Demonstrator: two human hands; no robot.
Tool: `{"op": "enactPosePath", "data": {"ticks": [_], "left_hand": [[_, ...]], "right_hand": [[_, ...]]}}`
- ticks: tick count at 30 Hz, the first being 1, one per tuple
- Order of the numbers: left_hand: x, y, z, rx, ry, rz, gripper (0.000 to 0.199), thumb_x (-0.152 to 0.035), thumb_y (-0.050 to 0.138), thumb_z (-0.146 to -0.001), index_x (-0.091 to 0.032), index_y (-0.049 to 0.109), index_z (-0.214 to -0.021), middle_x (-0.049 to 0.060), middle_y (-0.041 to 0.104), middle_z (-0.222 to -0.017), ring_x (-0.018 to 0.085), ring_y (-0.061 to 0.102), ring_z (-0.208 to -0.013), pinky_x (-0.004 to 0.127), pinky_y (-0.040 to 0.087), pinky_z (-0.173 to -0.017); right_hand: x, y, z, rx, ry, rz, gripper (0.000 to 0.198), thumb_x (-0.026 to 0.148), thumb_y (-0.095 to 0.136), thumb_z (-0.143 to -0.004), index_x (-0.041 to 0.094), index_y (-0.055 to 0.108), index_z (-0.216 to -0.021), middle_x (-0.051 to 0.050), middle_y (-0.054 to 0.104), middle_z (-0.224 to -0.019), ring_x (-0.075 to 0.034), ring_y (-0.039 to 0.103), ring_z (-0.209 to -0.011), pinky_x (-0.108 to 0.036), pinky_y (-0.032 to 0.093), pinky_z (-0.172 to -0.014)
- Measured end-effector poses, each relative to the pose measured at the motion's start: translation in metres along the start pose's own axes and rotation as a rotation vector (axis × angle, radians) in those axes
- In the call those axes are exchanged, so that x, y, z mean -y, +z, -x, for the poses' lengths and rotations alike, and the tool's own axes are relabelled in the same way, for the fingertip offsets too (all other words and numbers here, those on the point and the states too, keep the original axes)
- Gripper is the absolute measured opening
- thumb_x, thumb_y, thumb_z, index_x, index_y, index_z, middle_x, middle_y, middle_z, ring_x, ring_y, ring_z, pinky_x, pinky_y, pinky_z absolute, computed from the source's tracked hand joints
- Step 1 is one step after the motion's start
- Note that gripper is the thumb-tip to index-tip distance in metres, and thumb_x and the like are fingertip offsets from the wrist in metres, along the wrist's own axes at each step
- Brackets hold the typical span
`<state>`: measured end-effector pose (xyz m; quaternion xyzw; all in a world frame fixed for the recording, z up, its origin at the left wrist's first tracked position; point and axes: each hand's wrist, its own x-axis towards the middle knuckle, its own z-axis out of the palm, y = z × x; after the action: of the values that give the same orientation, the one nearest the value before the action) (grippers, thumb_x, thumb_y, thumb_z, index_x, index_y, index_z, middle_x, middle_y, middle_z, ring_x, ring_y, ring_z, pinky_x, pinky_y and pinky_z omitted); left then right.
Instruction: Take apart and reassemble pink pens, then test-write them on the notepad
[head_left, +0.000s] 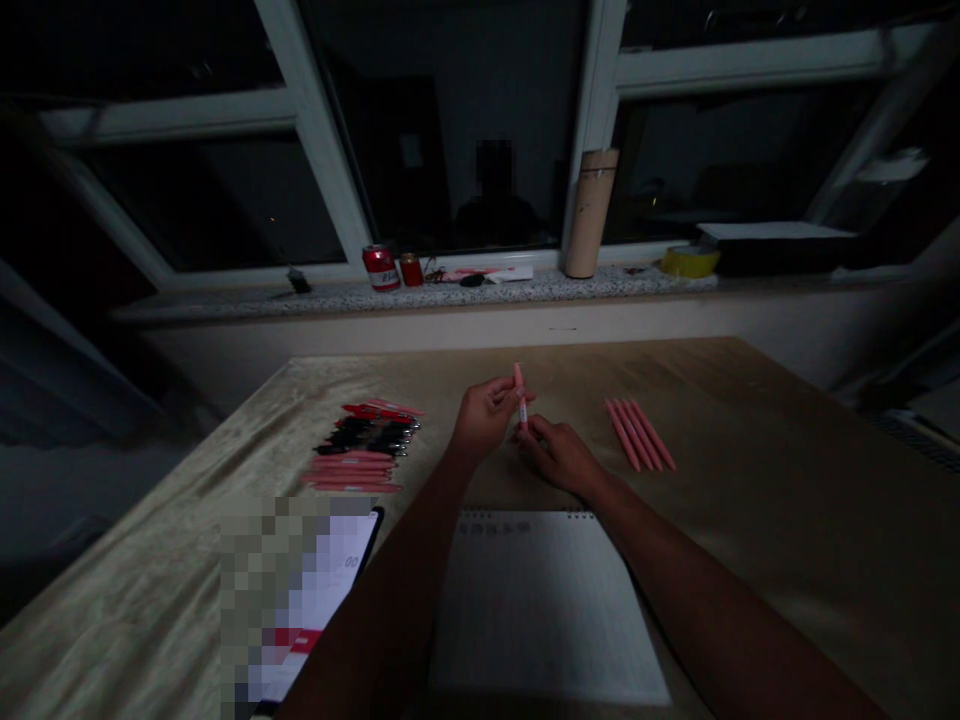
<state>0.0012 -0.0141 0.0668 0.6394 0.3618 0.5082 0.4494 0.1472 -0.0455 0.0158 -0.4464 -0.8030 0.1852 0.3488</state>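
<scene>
Between my two hands a pink pen [519, 385] stands nearly upright above the table. My left hand [484, 415] pinches its upper part, and the fingers of my right hand [555, 450] close round its lower end. To the left lies a pile of pens: red ones [371, 410] at the far side, black ones [367, 437] in the middle and pink ones [352, 470] at the near side. Several pink pens [637, 435] lie side by side on the right. A spiral notebook [547, 610] lies under my forearms, with faint marks along its top edge.
A brownish cloth covers the table [750, 560]. A phone [330, 590], partly pixelated, lies left of the notebook. On the windowsill [337, 303] stand a red can [381, 268], a small red jar [411, 270], a tall tan cylinder [592, 215] and a yellow tape roll [690, 262].
</scene>
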Motion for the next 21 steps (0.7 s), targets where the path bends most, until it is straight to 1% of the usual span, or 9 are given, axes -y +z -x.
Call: {"op": "enactPosePath", "data": {"ticks": [2,4,8,10,15,21], "left_hand": [[-0.0024,0.0002,0.0003,0.025,-0.002,-0.004,0.028,-0.039,0.063,-0.076,-0.012,0.066,-0.084,0.009,0.071,-0.077,0.019,0.067,-0.077,0.026,0.050,-0.069],[-0.0030,0.0009,0.0003,0.012,-0.010,0.005,0.028,-0.038,0.065,-0.074,-0.012,0.066,-0.085,0.008,0.071,-0.076,0.018,0.067,-0.076,0.025,0.050,-0.070],[0.0017,0.0018,-0.0008,-0.111,-0.013,-0.010,0.027,-0.034,0.072,-0.067,-0.012,0.066,-0.081,0.007,0.070,-0.076,0.017,0.065,-0.070,0.024,0.049,-0.064],[0.0043,0.0013,-0.0011,-0.145,-0.007,-0.028,0.025,-0.034,0.072,-0.067,-0.012,0.066,-0.077,0.007,0.070,-0.075,0.016,0.065,-0.070,0.023,0.049,-0.063],[0.0049,-0.0002,0.0002,-0.082,0.031,-0.034,0.024,-0.035,0.066,-0.073,-0.012,0.067,-0.079,0.006,0.070,-0.076,0.018,0.067,-0.074,0.025,0.050,-0.067],[0.0009,-0.0005,0.0026,-0.042,0.014,-0.009,0.025,-0.037,0.066,-0.074,-0.012,0.066,-0.079,0.005,0.068,-0.075,0.020,0.068,-0.075,0.026,0.051,-0.067]], "right_hand": [[-0.0006,0.0000,0.0003,-0.001,0.003,-0.003,0.024,0.036,0.038,-0.093,0.021,0.057,-0.096,-0.004,0.068,-0.076,-0.017,0.064,-0.068,-0.024,0.042,-0.064],[-0.0017,0.0006,0.0004,-0.013,0.005,-0.010,0.024,0.036,0.040,-0.093,0.021,0.058,-0.095,-0.003,0.068,-0.076,-0.017,0.064,-0.068,-0.024,0.042,-0.064],[-0.0036,0.0019,0.0001,-0.032,-0.003,-0.014,0.024,0.036,0.040,-0.093,0.021,0.058,-0.096,-0.003,0.069,-0.077,-0.017,0.064,-0.068,-0.024,0.042,-0.064],[-0.0035,0.0020,0.0000,-0.029,-0.006,-0.006,0.024,0.036,0.040,-0.093,0.021,0.058,-0.095,-0.003,0.068,-0.075,-0.016,0.064,-0.067,-0.024,0.041,-0.063],[-0.0005,0.0005,-0.0001,-0.009,0.001,0.023,0.023,0.036,0.039,-0.093,0.021,0.057,-0.093,-0.002,0.066,-0.072,-0.016,0.062,-0.064,-0.023,0.040,-0.061],[0.0031,-0.0009,0.0000,0.026,0.009,0.042,0.024,0.035,0.036,-0.094,0.020,0.056,-0.092,-0.003,0.065,-0.072,-0.016,0.061,-0.064,-0.024,0.040,-0.061]]}}
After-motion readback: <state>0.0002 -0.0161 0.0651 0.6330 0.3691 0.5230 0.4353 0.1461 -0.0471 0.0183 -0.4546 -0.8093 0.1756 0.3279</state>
